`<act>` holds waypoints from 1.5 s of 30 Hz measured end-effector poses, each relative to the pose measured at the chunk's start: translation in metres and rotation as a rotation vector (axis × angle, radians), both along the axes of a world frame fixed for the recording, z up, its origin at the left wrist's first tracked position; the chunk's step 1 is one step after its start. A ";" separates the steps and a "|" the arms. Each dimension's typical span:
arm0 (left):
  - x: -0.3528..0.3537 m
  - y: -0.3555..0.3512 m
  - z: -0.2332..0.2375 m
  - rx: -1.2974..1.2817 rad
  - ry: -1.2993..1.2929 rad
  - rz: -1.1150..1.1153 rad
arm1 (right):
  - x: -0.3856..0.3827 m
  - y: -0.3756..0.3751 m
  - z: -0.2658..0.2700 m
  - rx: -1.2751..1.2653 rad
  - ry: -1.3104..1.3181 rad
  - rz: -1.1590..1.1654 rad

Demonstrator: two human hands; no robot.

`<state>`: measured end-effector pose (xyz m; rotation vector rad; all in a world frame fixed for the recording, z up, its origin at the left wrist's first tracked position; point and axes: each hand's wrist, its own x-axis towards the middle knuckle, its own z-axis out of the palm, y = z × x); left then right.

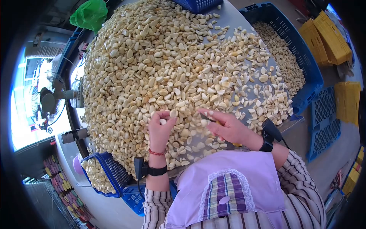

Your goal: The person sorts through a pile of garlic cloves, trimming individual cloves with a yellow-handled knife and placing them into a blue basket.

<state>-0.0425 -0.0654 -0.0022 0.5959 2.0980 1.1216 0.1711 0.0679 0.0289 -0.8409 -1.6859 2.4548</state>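
Note:
Peeled garlic cloves [152,68] lie in a wide heap over the metal table. At the heap's near side, my left hand [161,128] pinches a garlic clove [174,113] between thumb and fingers, and another pale clove shows within the curled fingers. A little to the right is my right hand [225,128], closed around a small knife [218,123] with a yellowish handle; its dark blade points left toward the cloves. Pale cloves show right by the right fingertips. A gap over the cloves separates the two hands.
A blue basket [121,171] of cloves stands at the near left, and a large blue crate [313,72] with more cloves at the right. Another blue basket [198,4] sits at the far edge. A fan [47,100] stands left; yellow crates [331,38] lie beyond the right crate.

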 end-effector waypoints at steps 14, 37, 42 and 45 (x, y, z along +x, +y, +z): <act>0.049 -0.007 0.035 0.482 -0.653 -0.140 | -0.005 -0.005 0.003 -0.080 0.004 0.139; 0.009 0.009 0.024 0.260 -0.777 0.004 | 0.000 -0.005 -0.005 0.297 0.067 -0.024; 0.043 -0.001 0.015 0.273 -0.962 -0.095 | -0.002 -0.010 -0.006 0.309 0.127 0.145; 0.053 -0.017 0.010 0.575 -1.249 -0.222 | -0.002 -0.010 -0.009 0.197 0.176 0.120</act>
